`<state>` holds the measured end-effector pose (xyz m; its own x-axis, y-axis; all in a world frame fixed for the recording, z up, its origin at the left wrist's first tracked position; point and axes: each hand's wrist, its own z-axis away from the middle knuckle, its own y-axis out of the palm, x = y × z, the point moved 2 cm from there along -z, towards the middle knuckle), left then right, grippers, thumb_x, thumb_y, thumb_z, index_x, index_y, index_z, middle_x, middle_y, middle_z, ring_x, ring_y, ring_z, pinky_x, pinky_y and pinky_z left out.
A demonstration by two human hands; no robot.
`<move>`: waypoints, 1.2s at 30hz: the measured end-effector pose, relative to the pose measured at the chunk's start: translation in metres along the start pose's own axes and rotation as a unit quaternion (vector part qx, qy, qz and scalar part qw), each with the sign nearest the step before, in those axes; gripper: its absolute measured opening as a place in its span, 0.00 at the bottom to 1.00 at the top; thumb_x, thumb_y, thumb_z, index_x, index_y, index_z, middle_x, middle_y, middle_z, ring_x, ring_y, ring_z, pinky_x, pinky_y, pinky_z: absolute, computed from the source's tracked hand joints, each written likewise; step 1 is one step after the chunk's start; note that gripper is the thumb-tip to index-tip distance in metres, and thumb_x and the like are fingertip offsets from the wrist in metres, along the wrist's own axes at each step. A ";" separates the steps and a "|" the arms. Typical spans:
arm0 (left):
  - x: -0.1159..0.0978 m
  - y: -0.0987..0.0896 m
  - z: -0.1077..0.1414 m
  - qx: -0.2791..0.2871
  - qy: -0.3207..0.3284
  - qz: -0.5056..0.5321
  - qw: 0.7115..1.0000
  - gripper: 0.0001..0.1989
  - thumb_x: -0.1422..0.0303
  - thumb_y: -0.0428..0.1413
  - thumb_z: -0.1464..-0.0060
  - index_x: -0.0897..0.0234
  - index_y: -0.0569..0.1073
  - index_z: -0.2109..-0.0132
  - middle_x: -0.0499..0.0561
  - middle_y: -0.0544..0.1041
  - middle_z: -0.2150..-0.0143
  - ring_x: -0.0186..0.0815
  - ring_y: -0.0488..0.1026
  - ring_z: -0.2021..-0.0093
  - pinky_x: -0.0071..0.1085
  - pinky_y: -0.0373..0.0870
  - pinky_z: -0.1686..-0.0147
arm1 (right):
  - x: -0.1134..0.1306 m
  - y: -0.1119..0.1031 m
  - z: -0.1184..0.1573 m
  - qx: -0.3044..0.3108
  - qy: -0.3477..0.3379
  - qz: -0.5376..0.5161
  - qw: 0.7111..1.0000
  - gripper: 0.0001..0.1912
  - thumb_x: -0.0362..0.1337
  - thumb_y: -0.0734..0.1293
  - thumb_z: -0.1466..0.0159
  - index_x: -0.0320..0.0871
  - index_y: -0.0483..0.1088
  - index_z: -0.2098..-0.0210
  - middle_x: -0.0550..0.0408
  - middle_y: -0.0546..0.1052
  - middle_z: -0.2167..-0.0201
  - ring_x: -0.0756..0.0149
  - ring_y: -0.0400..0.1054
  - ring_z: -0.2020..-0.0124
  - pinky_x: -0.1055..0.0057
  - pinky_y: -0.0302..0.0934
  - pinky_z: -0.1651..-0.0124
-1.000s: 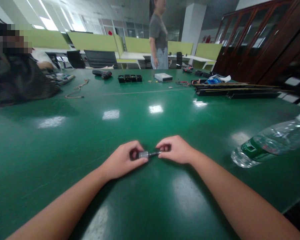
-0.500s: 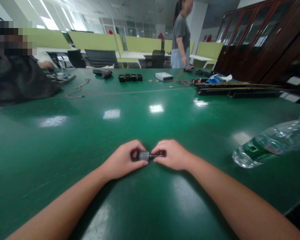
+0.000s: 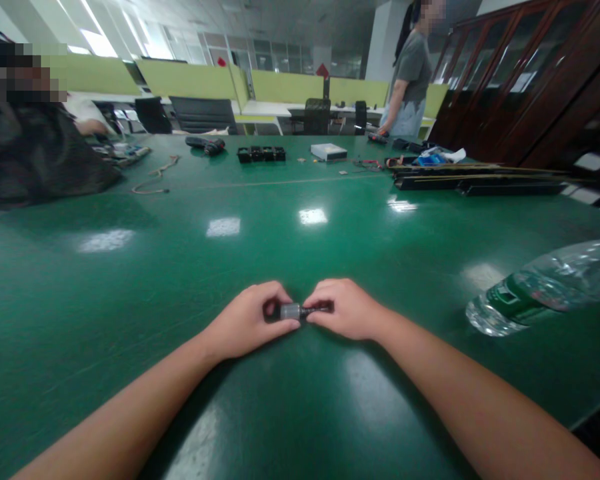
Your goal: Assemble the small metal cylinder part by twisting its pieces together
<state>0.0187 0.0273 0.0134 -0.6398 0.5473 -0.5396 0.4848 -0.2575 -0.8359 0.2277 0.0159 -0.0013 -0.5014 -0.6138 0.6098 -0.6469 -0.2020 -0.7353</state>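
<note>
A small grey cylinder point(image 3: 291, 311) with a thin dark shaft point(image 3: 312, 310) on its right side lies level between my two hands, low over the green table point(image 3: 300, 260). My left hand point(image 3: 255, 317) has its thumb and fingers closed round the cylinder. With thumb and fingertips pinched together, my right hand point(image 3: 343, 309) grips the dark shaft. The far end of the shaft is partly hidden inside my right fingers.
To the right, a clear water bottle point(image 3: 535, 293) lies on its side. Along the far edge are black blocks point(image 3: 261, 154), a white box point(image 3: 329, 153), black strips point(image 3: 480, 181) and a cable point(image 3: 153, 180). A person point(image 3: 410, 73) stands beyond; another sits left.
The standing person has moved to the right behind the table. The cylinder and my left fingertips have shifted very slightly to the right; my right hand is almost unchanged.
</note>
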 end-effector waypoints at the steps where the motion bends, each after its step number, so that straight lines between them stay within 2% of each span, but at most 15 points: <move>1: 0.000 0.000 0.000 0.000 0.001 0.000 1.000 0.14 0.56 0.60 0.47 0.63 0.73 0.63 0.46 0.72 0.71 0.34 0.69 0.70 0.28 0.62 0.70 | 0.000 0.000 0.000 0.002 0.001 0.001 1.000 0.07 0.34 0.71 0.39 0.42 0.79 0.61 0.53 0.79 0.65 0.68 0.71 0.64 0.73 0.61 0.60; 36: -0.003 -0.002 0.000 0.007 0.000 -0.009 1.000 0.15 0.54 0.58 0.45 0.62 0.73 0.63 0.47 0.73 0.70 0.35 0.69 0.69 0.28 0.62 0.70 | 0.000 -0.005 0.001 0.010 0.004 0.008 1.000 0.07 0.32 0.71 0.41 0.43 0.80 0.62 0.54 0.79 0.68 0.69 0.70 0.66 0.74 0.60 0.62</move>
<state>0.0195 0.0261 0.0162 -0.6491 0.5514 -0.5241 0.4639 -0.2592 -0.8471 0.2321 0.0165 0.0021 -0.5165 -0.6110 0.5999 -0.6272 -0.2071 -0.7508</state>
